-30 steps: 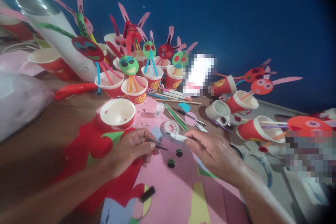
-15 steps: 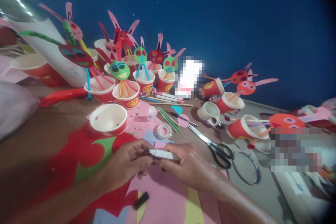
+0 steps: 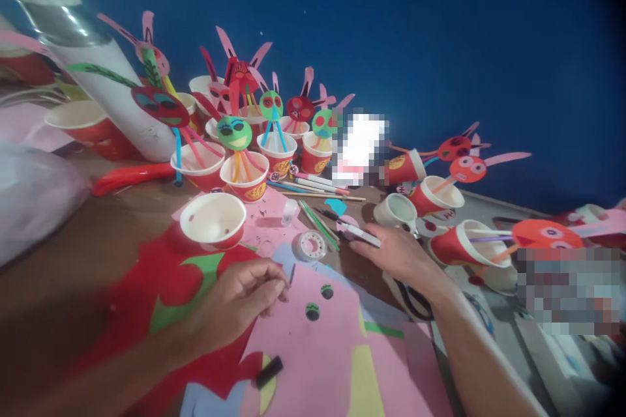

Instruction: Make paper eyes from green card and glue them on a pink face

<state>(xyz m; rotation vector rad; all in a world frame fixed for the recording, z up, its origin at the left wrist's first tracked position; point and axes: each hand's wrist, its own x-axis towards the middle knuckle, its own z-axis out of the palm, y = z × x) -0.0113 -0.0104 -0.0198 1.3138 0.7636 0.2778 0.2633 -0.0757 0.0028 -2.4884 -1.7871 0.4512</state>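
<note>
My right hand (image 3: 398,257) reaches out to the far right and grips one end of a white marker (image 3: 362,232), whose other end is over a pink paper disc (image 3: 346,224). Nearer me, my left hand (image 3: 257,293) is closed, thumb against curled fingers; anything pinched in it is too small or hidden to make out. It hovers by the left edge of a pink paper sheet (image 3: 313,358). Two small dark paper circles with green tops, one upper (image 3: 327,291) and one lower (image 3: 312,311), lie on that sheet. A black cap-like piece (image 3: 268,373) rests near its lower left.
Several red paper cups with paper-faced figures stand at the back, beside a flask (image 3: 117,78). A bare cup (image 3: 213,221), a tape roll (image 3: 312,245), green sticks (image 3: 317,225) and a mug (image 3: 395,210) sit ahead. Scissors (image 3: 415,300) lie partly beneath my right forearm.
My right hand has carried the marker away from my left hand, toward the far right. The two dark circles on the pink sheet now show. My view has shifted slightly.
</note>
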